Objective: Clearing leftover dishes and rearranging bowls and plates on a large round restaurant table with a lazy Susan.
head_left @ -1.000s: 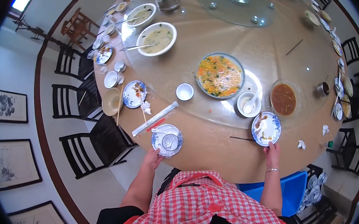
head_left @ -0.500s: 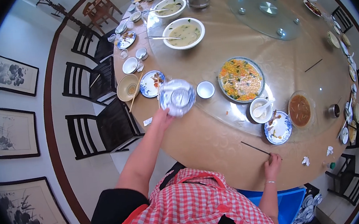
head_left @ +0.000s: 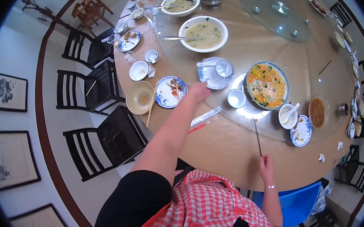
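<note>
A blue-and-white plate (head_left: pixel 208 81) with a clear glass (head_left: pixel 224 69) and a white spoon (head_left: pixel 206 64) on it rests near the table's left part. The fingers of my left hand (head_left: pixel 199 93) are stretched out at the plate's near rim; whether they still touch it I cannot tell. A small white bowl (head_left: pixel 236 99) is just right of that hand. Near the table's front edge, my right hand (head_left: pixel 266 166) is closed round the near end of a thin dark chopstick (head_left: pixel 258 137), whose other end points away toward the dish of yellow-orange food (head_left: pixel 268 85).
Left stand a used plate (head_left: pixel 164 93), a tan bowl (head_left: pixel 139 101) and a white bowl (head_left: pixel 138 70). Two soup bowls (head_left: pixel 203 36) are farther back. Right are a bowl with spoon (head_left: pixel 287 118), a used plate (head_left: pixel 302 134) and brown soup (head_left: pixel 318 115). A blue bin (head_left: pixel 298 209) is below the edge.
My left hand has carried the plate with the glass away from me and put it down on the table. The chopstick in my right hand has swung to point more straight ahead. The view has shifted.
</note>
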A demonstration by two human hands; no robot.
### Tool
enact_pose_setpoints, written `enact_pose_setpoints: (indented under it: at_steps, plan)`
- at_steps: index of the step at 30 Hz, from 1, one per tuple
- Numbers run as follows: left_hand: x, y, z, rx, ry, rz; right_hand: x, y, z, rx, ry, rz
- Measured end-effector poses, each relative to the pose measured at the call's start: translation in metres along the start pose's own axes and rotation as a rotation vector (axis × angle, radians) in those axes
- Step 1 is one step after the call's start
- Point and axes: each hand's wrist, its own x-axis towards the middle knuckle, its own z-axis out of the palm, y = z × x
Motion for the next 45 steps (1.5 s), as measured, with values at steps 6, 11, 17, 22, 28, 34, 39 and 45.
enact_pose_setpoints:
  at_steps: [6,11,17,22,28,34,39,45]
  plan:
    - [-0.072,0.071,-0.142,0.653,-0.122,0.575,0.075,-0.133,0.067,0.019,0.392,-0.07]
    - [-0.135,0.071,-0.249,0.533,0.178,0.445,0.059,-0.185,0.164,-0.267,-0.028,-0.528]
    - [-0.155,0.072,-0.286,0.4,0.272,0.331,0.084,-0.203,0.218,-0.631,-0.234,-0.715]
    - [-0.149,0.065,-0.308,0.356,0.291,0.314,0.063,-0.172,0.196,-0.829,-0.55,-0.557]
    - [-0.106,0.068,-0.351,0.696,0.725,0.549,0.045,-0.191,0.179,-0.462,-0.449,-0.362]
    - [-0.076,0.088,-0.347,0.21,0.073,-0.02,0.114,-0.217,0.3,0.331,-0.135,-0.044]
    - [-0.068,0.103,-0.364,0.207,-0.149,-0.057,0.141,-0.242,0.348,0.337,0.002,0.25]
    - [-0.101,0.205,-0.356,0.444,-0.27,-0.146,0.122,-0.26,0.359,0.247,0.231,0.263]
